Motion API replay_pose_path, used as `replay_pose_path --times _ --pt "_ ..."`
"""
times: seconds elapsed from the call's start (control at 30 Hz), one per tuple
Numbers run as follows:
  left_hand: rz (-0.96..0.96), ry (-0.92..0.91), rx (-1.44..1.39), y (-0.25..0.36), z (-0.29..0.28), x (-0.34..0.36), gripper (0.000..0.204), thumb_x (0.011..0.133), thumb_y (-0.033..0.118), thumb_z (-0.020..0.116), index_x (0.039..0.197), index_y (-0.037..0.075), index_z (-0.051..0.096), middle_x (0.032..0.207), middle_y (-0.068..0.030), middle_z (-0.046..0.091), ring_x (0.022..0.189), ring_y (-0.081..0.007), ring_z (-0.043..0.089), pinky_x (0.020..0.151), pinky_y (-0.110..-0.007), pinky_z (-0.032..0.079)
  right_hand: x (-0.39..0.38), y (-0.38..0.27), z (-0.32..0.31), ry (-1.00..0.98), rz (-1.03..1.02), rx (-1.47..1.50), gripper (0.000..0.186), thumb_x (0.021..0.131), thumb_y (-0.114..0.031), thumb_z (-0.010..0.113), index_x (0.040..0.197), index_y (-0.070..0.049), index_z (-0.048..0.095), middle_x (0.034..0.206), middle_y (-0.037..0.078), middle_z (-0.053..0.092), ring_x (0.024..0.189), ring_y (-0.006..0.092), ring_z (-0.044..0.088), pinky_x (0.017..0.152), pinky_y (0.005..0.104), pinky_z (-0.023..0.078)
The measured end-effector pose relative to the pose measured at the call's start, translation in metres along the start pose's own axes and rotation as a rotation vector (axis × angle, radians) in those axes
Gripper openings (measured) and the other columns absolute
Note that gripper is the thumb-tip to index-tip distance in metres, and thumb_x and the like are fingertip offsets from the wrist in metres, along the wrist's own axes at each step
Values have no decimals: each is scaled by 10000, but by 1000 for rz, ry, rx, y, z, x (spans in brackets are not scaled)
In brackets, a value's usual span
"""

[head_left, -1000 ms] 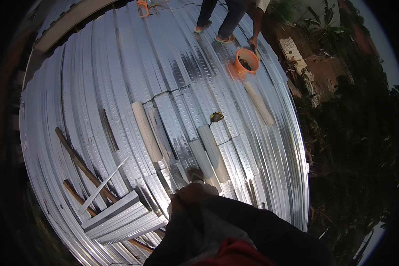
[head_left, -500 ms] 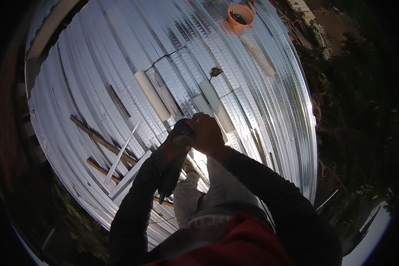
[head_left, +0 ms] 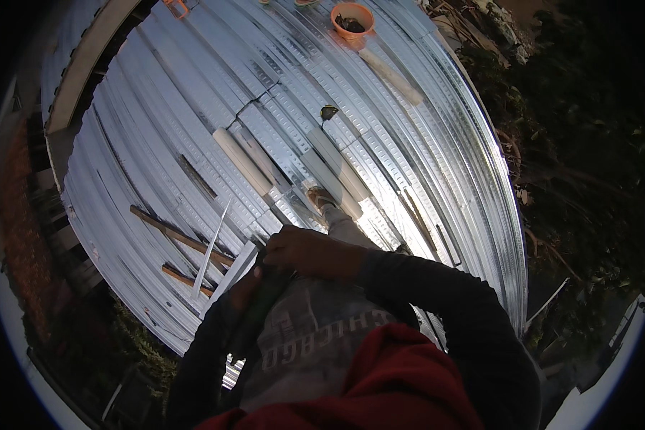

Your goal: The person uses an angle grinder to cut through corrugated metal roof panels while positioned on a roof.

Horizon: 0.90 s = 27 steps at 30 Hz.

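A dark green and black power tool (head_left: 266, 295) with a long body is held close in front of my body, its far end up between my hands. My left hand (head_left: 242, 290) is wrapped round its body, mostly in shadow. Over the tool's upper end lies my right hand (head_left: 304, 252), its fingers curled closed; what exactly they grip there is hidden. My foot (head_left: 321, 197) stands on the ribbed metal sheets (head_left: 186, 93) just beyond my hands.
Ahead lie pale strips (head_left: 242, 161), a black and yellow tape measure (head_left: 328, 112) and an orange bucket (head_left: 352, 20) with dark contents. Wooden battens (head_left: 179, 235) and a metal channel (head_left: 234, 276) lie at left. The sheets' right edge borders dark foliage (head_left: 566, 158).
Both hands and the tool have come down and nearer my body. My foot has come into sight beyond my hands, and the view has shifted slightly.
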<state>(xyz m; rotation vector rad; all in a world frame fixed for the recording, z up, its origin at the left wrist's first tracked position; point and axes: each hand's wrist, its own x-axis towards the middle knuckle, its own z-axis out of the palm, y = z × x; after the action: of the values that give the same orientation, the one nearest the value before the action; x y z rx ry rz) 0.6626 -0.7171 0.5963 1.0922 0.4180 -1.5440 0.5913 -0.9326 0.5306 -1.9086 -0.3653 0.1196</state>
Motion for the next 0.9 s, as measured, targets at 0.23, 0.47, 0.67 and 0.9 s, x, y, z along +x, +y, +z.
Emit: replay_pose_path --times 0.23,0.47,0.67,0.9 --pt "125 -166 112 13 -2 21 768 1017 452 630 1583 24 337 1418 -102 568 1305 -214 553 1129 -346 428 1 -25 -21 166 215 72 274 887 -251 722 1068 -51 674 1091 133 625 1070 331 619 933 443 526" --pt "107 -183 342 32 5 31 763 990 362 682 1580 14 347 1411 -117 582 1291 -223 574 1109 -360 456 -2 5 -39 99 -82 44 298 871 -270 741 1066 -63 650 1051 127 594 1035 338 609 930 434 502" --pt "22 -176 601 64 -10 43 765 967 297 719 1575 10 355 1403 -126 592 1276 -228 591 1094 -370 476 -18 -11 -40 673 435 161 373 934 -341 757 1092 -22 646 1010 106 652 976 261 647 863 406 527" --pt "7 -309 398 101 11 88 794 855 121 759 1545 -19 393 1360 -174 619 1189 -271 658 1042 -411 527 -22 -4 -74 742 580 563 420 935 -406 757 1033 -5 679 890 135 699 752 208 671 721 362 552"
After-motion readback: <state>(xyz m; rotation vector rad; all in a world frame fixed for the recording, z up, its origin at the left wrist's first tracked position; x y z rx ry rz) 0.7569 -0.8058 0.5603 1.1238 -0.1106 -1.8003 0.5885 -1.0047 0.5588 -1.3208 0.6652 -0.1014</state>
